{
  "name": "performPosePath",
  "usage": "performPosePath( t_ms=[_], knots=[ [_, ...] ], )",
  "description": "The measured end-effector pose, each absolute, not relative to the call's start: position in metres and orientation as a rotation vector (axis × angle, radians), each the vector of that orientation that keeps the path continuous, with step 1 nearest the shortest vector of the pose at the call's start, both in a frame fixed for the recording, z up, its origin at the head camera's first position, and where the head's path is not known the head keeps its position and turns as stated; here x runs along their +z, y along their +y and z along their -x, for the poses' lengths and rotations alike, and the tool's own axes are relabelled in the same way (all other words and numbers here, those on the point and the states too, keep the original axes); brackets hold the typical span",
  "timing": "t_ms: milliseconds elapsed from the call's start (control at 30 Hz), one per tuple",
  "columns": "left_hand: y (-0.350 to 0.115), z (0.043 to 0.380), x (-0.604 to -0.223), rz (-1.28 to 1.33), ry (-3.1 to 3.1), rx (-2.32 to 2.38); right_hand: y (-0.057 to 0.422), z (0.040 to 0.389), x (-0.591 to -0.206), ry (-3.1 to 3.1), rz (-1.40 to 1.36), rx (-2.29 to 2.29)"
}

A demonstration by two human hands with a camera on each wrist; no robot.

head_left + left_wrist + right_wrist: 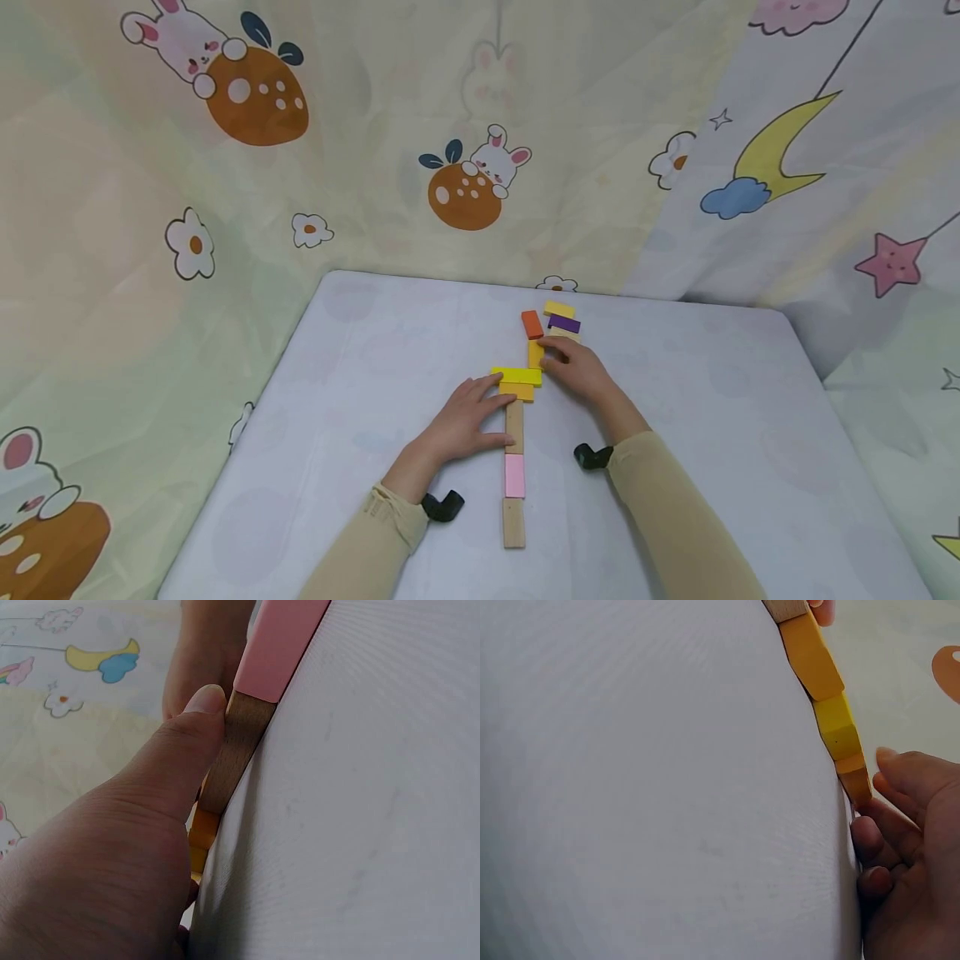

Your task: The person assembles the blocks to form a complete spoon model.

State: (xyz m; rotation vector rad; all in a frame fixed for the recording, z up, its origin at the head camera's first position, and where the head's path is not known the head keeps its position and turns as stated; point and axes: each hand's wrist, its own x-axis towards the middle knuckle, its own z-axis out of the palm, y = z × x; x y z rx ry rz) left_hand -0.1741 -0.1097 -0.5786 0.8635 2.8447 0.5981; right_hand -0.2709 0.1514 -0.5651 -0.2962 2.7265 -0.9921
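A line of flat toy blocks runs up the white table. From the near end come a wooden block (513, 523), a pink block (514, 476), another wooden block (514, 429), then a crosswise orange block (519, 390) and a bright yellow block (521, 377). My left hand (465, 421) lies along their left side, fingers extended at the yellow and orange blocks, thumb by the wooden one. Beyond stands a lengthwise orange block (535, 356). Beside it, my right hand (577, 367) has a fingertip at its end; the thumb (904, 769) shows apart from the block.
Past the line sits a red-orange block (532, 324). To its right, near the back edge, lie a yellow block (559, 309), a purple block (565, 323) and a pale wooden block (565, 334), partly behind my right hand. A patterned fabric backdrop (375, 167) surrounds the table (360, 350).
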Motion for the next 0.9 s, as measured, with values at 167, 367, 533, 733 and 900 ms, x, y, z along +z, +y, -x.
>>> performPosePath(
  t_ms=[167,367,533,733,900],
  knots=[
    [-0.109,0.174,-0.580,-0.869,2.855,0.582,0.152,0.270,-0.558,2.713,0.200,-1.060],
    [-0.109,0.174,-0.579,-0.881,2.857,0.589,0.154,0.287,-0.540,2.742,0.154,-1.093],
    [-0.109,0.175,-0.578,-0.864,2.846,0.595,0.158,0.315,-0.532,2.788,0.281,-0.946],
    [-0.109,0.175,-0.579,-0.859,2.844,0.579,0.157,0.338,-0.529,2.759,0.375,-0.712],
    [-0.110,0.175,-0.578,-0.852,2.845,0.568,0.151,0.351,-0.529,2.740,0.449,-0.599]
  ],
)
